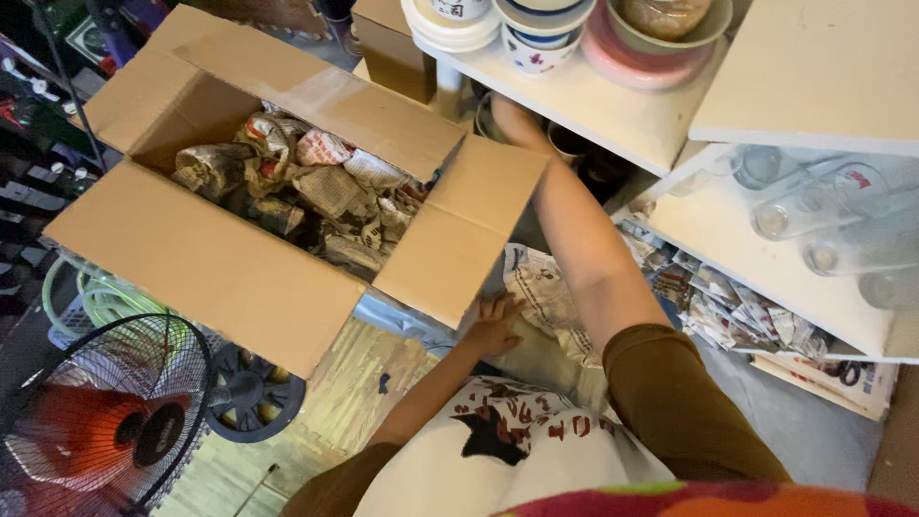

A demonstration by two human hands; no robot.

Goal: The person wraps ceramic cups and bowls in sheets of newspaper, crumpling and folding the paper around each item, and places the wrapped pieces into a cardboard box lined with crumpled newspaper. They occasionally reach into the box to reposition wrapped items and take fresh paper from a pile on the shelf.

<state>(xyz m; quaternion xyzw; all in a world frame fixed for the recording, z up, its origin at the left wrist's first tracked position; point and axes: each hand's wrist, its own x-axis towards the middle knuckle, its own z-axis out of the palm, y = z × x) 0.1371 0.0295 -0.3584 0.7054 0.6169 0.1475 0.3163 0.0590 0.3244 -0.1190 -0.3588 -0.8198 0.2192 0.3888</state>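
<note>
We observe the right hand [517, 120] reaching under the white shelf [613, 110] toward a dark cup [567, 144]; its fingers are hidden in shadow, so we cannot tell whether they grip anything. The left hand [493, 324] lies flat, fingers spread, on a sheet of newspaper [541, 292] on the floor, just beside a flap of the open cardboard box [220, 258]. The box holds paper-wrapped bundles [306, 187]. Stacked bowls [546, 33] sit on the shelf top; clear glasses [814, 206] lie on the lower shelf. A fan [105, 421] stands lower left.
</note>
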